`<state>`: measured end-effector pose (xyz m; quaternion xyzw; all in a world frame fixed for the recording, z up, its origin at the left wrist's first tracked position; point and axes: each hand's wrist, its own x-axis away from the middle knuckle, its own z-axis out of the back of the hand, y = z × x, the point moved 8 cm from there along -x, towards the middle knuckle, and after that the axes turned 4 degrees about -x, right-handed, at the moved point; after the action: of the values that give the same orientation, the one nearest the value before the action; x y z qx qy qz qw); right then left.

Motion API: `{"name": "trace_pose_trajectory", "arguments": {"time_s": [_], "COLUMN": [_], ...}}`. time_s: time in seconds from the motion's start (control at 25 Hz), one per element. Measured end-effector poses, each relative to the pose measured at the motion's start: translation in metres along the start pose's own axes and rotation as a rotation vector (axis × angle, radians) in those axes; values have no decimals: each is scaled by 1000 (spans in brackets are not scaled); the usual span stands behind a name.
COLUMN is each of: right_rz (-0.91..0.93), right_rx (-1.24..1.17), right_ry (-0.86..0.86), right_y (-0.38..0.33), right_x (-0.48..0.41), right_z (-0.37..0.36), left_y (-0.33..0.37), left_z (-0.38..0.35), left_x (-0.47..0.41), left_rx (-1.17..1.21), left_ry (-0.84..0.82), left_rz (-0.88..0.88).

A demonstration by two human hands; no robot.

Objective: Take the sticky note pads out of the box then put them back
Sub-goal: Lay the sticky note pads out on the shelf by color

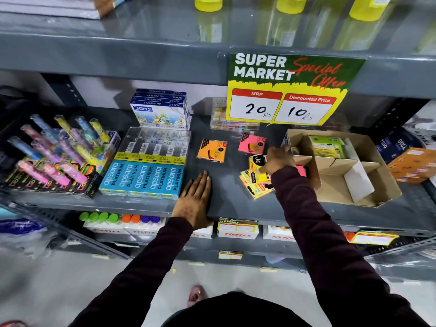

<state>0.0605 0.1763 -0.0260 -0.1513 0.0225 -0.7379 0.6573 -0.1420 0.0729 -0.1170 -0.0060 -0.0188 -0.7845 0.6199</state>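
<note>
Sticky note pads [256, 182]: light, slippery wrap.
Right hand [279, 160] reached at box [339, 166]; finger state indeterminate. Left hand [195, 199] flat, fingers together. Grip pad edges.

Grey metal shelf [226, 128], crowded. Far left: highlighters [54, 147] standing in a dark display carton. Just right of those, a flat row of blue pencil packs [146, 173] (lettered "apsara PLATINUM"). Behind the packs, a stack of pastel boxes [161, 109], blue and white. Clear case [226, 116] of small coloured pieces further right, partly hidden by a green-and-yellow price sign [290, 88] marked 20 and 10. Yellow bottles [290, 3] on the shelf above. White cartons [237, 228] on the tier below.
</note>
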Motion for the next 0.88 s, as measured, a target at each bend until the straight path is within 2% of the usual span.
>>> {"name": "trace_pose_trajectory", "arguments": {"time_s": [0.12,0.24,0.32,0.4,0.48,0.56,0.64,0.68,0.72,0.8,0.88], "right_rz": [137,433,569,589,570,521,347,213,85,-36,-64], "right_rx": [-79,-199,-104,48,74,-20,-35,-1,35,47,-3], "right_ry": [117,225,167,56,-6,24,164,164,97,-73,-51], "right_y": [-26,-78,-97,-95,-90,-84,-59,-39,-20,3,6], "right_x": [11,44,66,73,71,66,49,37,28,21,18], "right_z": [10,-6,-40,-75,-84,-66,-36,-26,-22,-26,-22], "left_y": [0,-1,-2,-4,-4,-5,-6,-5,-5,-2,-1], "left_z": [-1,-2,-1,-2,-3,-4,-3,-2,-1,0,1], "left_x": [-1,1,3,8,9,8,7,7,7,8,7], "left_rx": [-11,3,28,31,24,60,56,45,38,36,36], "left_ry": [-8,-12,-3,7,18,17,15,16,15,11,15], "left_rz": [10,19,55,105,118,118,108,99,91,80,68]}}
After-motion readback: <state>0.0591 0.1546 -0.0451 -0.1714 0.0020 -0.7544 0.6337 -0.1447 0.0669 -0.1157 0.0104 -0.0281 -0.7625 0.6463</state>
